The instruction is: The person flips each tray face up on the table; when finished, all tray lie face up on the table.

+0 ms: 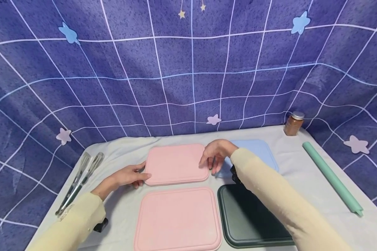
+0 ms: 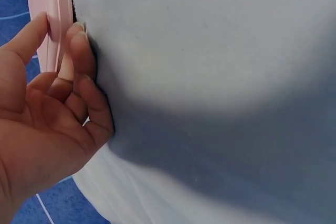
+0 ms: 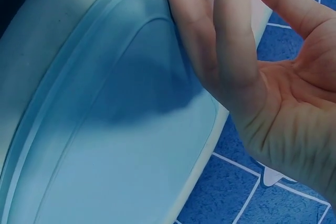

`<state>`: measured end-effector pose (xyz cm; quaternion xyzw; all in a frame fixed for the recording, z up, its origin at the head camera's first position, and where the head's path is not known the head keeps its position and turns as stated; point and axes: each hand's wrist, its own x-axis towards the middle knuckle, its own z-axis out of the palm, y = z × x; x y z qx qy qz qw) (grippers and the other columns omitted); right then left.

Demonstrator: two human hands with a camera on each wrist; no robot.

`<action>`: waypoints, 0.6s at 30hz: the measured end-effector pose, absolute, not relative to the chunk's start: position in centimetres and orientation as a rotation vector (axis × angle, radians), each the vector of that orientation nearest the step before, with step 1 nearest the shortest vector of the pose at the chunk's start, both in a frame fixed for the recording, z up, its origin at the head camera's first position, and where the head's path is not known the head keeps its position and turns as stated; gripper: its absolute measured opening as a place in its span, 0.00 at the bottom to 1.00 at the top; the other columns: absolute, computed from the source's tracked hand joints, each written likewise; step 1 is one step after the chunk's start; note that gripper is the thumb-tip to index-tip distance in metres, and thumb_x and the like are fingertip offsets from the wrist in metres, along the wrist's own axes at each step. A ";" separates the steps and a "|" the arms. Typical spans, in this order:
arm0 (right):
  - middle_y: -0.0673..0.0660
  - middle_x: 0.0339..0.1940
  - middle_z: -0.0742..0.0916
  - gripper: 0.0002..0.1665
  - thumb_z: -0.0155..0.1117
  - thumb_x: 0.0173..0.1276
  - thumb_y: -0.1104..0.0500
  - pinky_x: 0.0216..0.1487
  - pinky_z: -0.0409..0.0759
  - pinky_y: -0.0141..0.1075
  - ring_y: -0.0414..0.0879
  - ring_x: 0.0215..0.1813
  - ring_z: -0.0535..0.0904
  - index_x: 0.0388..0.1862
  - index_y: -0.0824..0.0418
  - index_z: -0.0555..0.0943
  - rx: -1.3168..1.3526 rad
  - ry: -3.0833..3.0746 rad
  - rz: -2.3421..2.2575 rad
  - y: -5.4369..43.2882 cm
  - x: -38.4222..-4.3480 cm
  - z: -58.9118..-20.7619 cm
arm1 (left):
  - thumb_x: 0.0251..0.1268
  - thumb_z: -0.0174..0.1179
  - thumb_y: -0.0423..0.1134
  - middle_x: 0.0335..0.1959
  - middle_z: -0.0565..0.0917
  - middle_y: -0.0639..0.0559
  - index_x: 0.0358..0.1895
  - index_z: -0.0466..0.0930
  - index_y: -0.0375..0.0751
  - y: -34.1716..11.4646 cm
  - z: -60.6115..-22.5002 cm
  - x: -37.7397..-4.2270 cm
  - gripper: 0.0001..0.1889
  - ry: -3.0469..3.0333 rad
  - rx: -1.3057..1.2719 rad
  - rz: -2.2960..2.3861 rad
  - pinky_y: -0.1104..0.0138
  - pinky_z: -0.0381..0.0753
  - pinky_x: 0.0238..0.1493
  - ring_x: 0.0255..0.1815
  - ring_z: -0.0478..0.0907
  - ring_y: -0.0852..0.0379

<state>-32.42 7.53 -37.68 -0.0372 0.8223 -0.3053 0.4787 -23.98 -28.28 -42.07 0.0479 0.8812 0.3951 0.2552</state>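
L grip (image 1: 130, 176) on rear pink brd (image 1: 176, 164); blue brd (image 1: 258, 152) adj., tongs (image 1: 83, 180) L.

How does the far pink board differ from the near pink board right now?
Contact: the left hand and right hand are at the far pink board's edges; neither touches the near pink board.
Neighbour: the far pink board lies beside the blue board, the near pink board beside the dark green board.
Size: the near pink board looks larger than the far pink board, possibly because it is closer.
Shared: both are pink with rounded corners.
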 end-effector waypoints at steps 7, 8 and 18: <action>0.66 0.44 0.82 0.21 0.73 0.61 0.56 0.30 0.87 0.38 0.52 0.30 0.87 0.47 0.66 0.76 -0.111 2.045 -0.851 7.6 -31.9 -38.3 | 0.70 0.60 0.54 0.32 0.87 0.51 0.82 0.39 0.41 -29.0 -41.6 -23.9 0.49 2.336 0.088 1.183 0.67 0.78 0.31 0.29 0.83 0.58; 0.66 0.43 0.81 0.22 0.73 0.61 0.57 0.29 0.87 0.38 0.52 0.29 0.87 0.47 0.66 0.75 -0.109 2.047 -0.868 7.6 -31.8 -38.4 | 0.70 0.60 0.53 0.33 0.87 0.51 0.82 0.39 0.41 -29.1 -41.5 -23.9 0.49 2.328 0.095 1.197 0.67 0.78 0.31 0.29 0.84 0.58; 0.65 0.35 0.83 0.45 0.70 0.61 0.68 0.28 0.87 0.38 0.49 0.24 0.84 0.70 0.64 0.55 -0.061 2.025 -1.033 7.3 -31.0 -39.1 | 0.69 0.63 0.52 0.34 0.86 0.48 0.82 0.39 0.44 -29.0 -39.7 -23.9 0.50 2.332 0.072 1.237 0.68 0.80 0.33 0.29 0.80 0.60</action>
